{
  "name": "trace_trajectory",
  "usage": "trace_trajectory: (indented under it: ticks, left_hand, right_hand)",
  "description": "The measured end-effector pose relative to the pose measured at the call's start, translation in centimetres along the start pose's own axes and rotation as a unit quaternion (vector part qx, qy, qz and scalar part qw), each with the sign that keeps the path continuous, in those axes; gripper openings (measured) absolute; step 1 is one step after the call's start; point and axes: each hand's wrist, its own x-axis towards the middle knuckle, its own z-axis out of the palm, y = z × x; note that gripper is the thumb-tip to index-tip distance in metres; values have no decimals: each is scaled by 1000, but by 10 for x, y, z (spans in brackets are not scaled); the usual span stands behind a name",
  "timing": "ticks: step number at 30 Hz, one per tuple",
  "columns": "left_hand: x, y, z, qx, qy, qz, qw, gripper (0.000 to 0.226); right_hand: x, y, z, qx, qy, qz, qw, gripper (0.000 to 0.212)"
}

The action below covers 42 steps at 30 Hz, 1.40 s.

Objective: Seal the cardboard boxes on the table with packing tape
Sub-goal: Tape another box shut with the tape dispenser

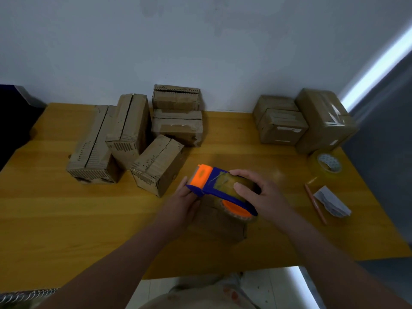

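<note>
Now both hands are closed around the tape dispenser (214,185): the right hand (260,192) wraps its roll end, and the left hand (186,201) holds the orange front end. Just beneath them a box (219,226) lies on the worktop (66,219), mostly hidden. The tape is probably being readied; next, its free end needs pressing onto that box's seam. Beyond the left hand stand unsealed boxes (127,130); beyond the right, taped boxes (323,121). No writing is legible.
</note>
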Motion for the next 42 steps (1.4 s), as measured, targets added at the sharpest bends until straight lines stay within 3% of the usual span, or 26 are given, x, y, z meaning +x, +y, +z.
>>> trace_trajectory:
  ticks: [2, 6, 8, 9, 11, 13, 15, 18, 20, 22, 26, 29, 36, 42]
  left_hand:
    - [-1, 5, -4, -1, 27, -36, 999, 37]
    - [0, 21, -28, 33, 156, -175, 972, 31]
    - [2, 28, -40, -60, 188, -250, 948, 24]
    - [4, 33, -47, -156, 177, -299, 925, 22]
    - [10, 45, -58, -355, 123, -391, 840, 26]
    - [14, 54, -66, -448, 45, -442, 775, 32]
    - [16, 56, -66, -484, -16, -458, 745, 36]
    - [18, 54, -60, -517, -13, -458, 723, 16]
    - [19, 52, -58, -503, 21, -455, 735, 13]
    - [20, 50, -57, -458, 46, -441, 770, 14]
    - [17, 47, -55, -381, 96, -403, 827, 16]
    - [6, 34, -58, -359, 153, -400, 830, 19]
    - [-11, 24, -49, -268, 181, -387, 864, 25]
    - [-13, 13, -35, -207, 197, -397, 872, 33]
  right_hand:
    - [-3, 3, -1, -4, -13, 2, 1000, 24]
    - [-6, 7, -3, 1, -17, -6, 1000, 26]
    - [-7, 7, -4, -3, -22, -3, 1000, 26]
    - [-7, 7, -4, -2, -24, -1, 1000, 25]
    - [-8, 6, -5, 2, -25, 3, 1000, 28]
    - [-8, 7, -6, 4, -27, 2, 1000, 33]
    - [-9, 8, -7, 11, -28, -2, 1000, 35]
    - [-9, 10, -9, 21, -42, -13, 999, 39]
    - [-8, 10, -11, -10, -51, -24, 998, 51]
    - [-6, 10, -11, -50, -60, -30, 996, 63]
    - [-2, 5, -13, -119, -78, -49, 989, 63]
    - [0, 5, -23, -175, -77, -59, 980, 57]
    - [6, 11, -19, -272, -96, -87, 953, 53]
    - [11, 8, -14, -324, -108, -64, 938, 66]
